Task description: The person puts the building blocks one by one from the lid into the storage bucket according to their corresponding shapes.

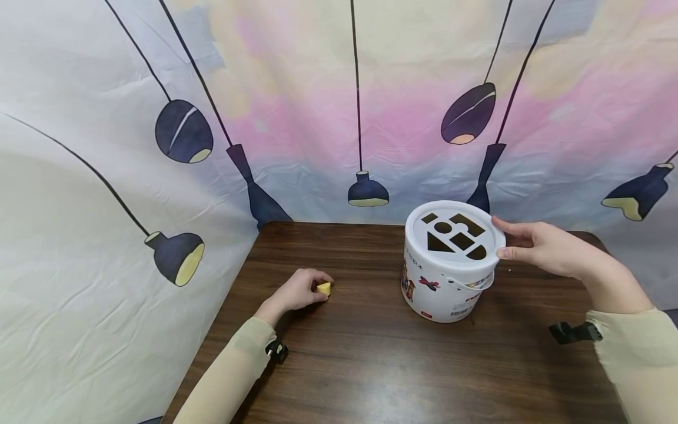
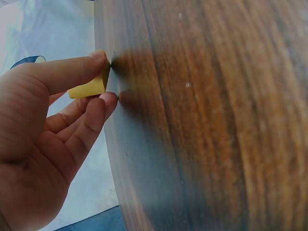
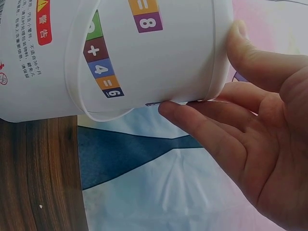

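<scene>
A small yellow toy block (image 1: 324, 288) is pinched between the thumb and fingers of my left hand (image 1: 299, 290), low over the wooden table. In the left wrist view the block (image 2: 89, 89) shows between thumb and fingertips, partly covered by the thumb. To the right stands an upright white bucket (image 1: 442, 288) with printed sides. Its white lid (image 1: 498, 235) has several dark cut-out shapes. My right hand (image 1: 556, 250) holds the bucket at the right side of its rim, thumb at the near side. In the right wrist view, fingers (image 3: 202, 120) lie along the bucket's wall.
The dark wooden table (image 1: 360, 365) extends around the bucket. A white carrying handle (image 1: 479, 287) hangs against the bucket's front. Behind the table's back edge hangs a cloth (image 1: 302, 118) printed with lamps.
</scene>
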Motion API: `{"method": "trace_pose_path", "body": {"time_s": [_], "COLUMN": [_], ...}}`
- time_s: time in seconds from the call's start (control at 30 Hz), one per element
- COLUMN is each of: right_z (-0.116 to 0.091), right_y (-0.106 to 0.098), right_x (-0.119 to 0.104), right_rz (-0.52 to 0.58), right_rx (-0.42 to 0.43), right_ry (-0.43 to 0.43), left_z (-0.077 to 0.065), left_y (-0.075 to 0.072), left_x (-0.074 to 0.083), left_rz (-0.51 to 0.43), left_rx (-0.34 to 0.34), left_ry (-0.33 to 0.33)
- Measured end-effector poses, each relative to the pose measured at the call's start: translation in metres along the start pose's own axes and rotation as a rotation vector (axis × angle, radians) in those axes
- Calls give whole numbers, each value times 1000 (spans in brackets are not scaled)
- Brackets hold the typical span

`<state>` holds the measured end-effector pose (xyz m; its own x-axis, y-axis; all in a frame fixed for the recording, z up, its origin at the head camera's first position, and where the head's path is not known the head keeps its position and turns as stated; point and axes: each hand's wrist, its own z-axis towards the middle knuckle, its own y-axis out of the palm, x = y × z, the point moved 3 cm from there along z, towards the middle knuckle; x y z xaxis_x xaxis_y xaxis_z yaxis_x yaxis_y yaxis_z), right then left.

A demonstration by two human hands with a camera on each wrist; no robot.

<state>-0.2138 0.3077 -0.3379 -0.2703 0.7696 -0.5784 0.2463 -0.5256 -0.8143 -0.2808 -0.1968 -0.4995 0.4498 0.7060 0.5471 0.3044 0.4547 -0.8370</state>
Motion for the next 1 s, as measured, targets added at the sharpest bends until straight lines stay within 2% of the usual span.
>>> {"method": "trace_pose_path", "body": {"time_s": [0.47,0.73,0.87,1.0], "right_z": [0,1,0,0], "right_y": [1,2,2,1], "right_x": [3,3,3,3], "right_rz": [9,19,22,21], "right_rx": [2,-2,0,2], "right_ry": [3,3,-1,-2], "left_z": [-3,-3,-3,2], "left_y": [-2,-3,-6,-14], "left_x": [2,2,9,27], "left_rz": [12,-17,-39,-59], "left_rx": [-22,10,33,41], "left_ry": [15,-1,6,41]}}
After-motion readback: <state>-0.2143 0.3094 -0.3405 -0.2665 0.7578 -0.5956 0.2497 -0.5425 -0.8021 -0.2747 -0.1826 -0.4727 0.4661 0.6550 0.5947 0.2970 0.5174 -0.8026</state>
